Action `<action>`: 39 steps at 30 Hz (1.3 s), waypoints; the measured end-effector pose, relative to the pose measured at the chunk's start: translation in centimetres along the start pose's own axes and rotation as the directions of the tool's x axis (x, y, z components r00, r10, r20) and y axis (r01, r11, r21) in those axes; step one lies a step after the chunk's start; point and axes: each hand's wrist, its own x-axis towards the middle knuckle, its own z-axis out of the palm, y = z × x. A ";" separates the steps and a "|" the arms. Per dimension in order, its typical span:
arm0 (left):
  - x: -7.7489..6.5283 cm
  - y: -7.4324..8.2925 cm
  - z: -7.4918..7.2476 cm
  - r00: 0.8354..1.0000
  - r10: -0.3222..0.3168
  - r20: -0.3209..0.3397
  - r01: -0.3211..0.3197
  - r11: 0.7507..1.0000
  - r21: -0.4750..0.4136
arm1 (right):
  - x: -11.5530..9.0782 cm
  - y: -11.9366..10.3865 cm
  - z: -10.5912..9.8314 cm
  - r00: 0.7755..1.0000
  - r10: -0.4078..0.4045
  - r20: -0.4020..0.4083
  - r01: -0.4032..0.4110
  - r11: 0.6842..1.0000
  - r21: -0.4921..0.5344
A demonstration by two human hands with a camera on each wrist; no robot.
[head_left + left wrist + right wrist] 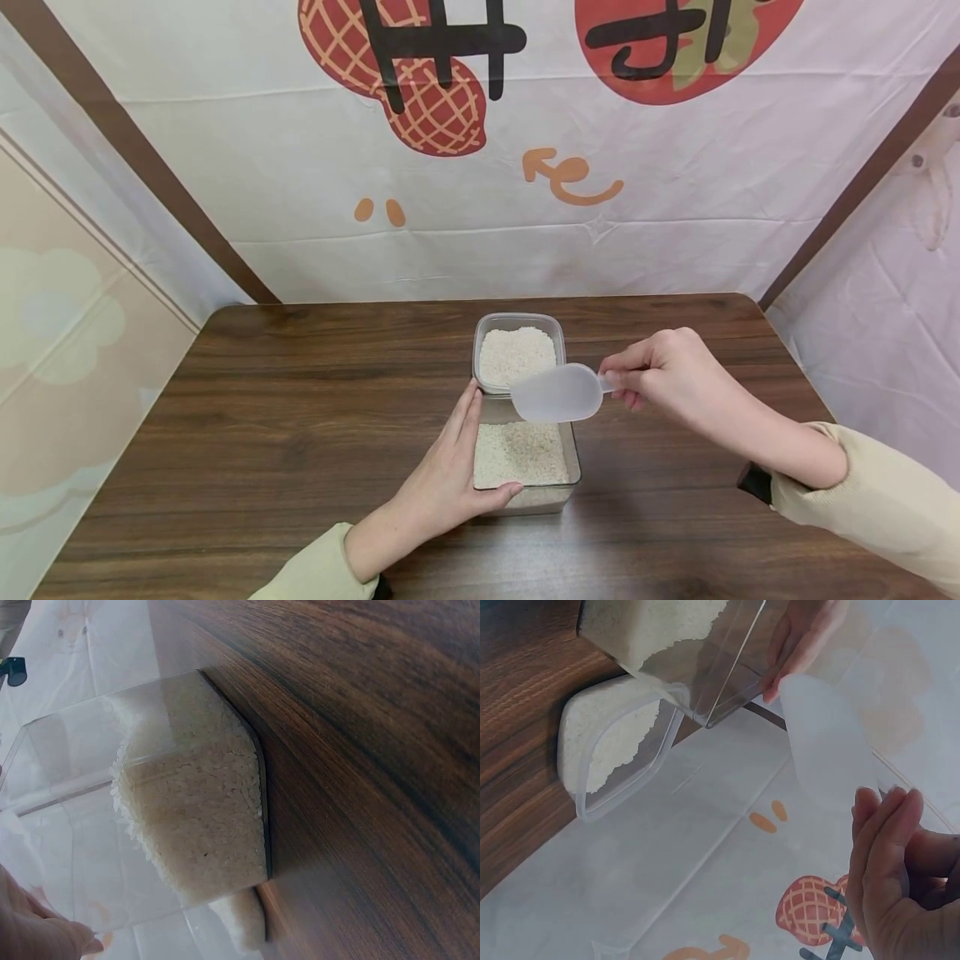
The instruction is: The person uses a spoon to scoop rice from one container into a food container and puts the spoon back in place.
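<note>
In the head view my right hand pinches the short handle of a translucent white scoop, holding it above two rice containers. No grains show in the scoop. My left hand rests against the larger clear container, with straight fingers along its left side and thumb at the near rim. Pale rice partly fills that container; the left wrist view shows its sloping surface through the wall. Just behind stands a smaller plastic tub, also holding rice. The right wrist view shows the scoop tilted beside the larger container's rim.
Both containers stand on a dark wood-grain table. A white printed cloth hangs behind the table's far edge, and further cloths hang at both sides. Bare tabletop extends left and right of the containers.
</note>
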 end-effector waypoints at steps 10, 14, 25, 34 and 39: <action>0.0 0.0 0.0 1.000 0.015 -0.014 -0.015 1.000 -0.008 | 0.5 -0.3 1.4 0.996 -0.048 0.080 0.059 0.989 -0.136; 0.0 -0.1 0.0 1.000 0.023 -0.020 -0.023 1.000 0.001 | 0.8 -0.4 1.9 0.992 -0.067 0.104 0.086 0.979 -0.186; 0.0 0.0 0.0 1.000 0.013 -0.008 -0.013 1.000 0.000 | 1.3 -0.3 3.0 0.975 -0.165 0.147 0.200 0.941 -0.274; 0.0 0.0 0.0 1.000 0.014 -0.014 -0.014 1.000 -0.001 | 1.6 -0.2 4.0 0.948 -0.280 0.150 0.315 0.896 -0.315; 0.0 0.0 0.0 1.000 0.013 -0.010 -0.013 1.000 -0.003 | 1.7 -0.6 4.4 0.943 -0.294 0.153 0.330 0.884 -0.332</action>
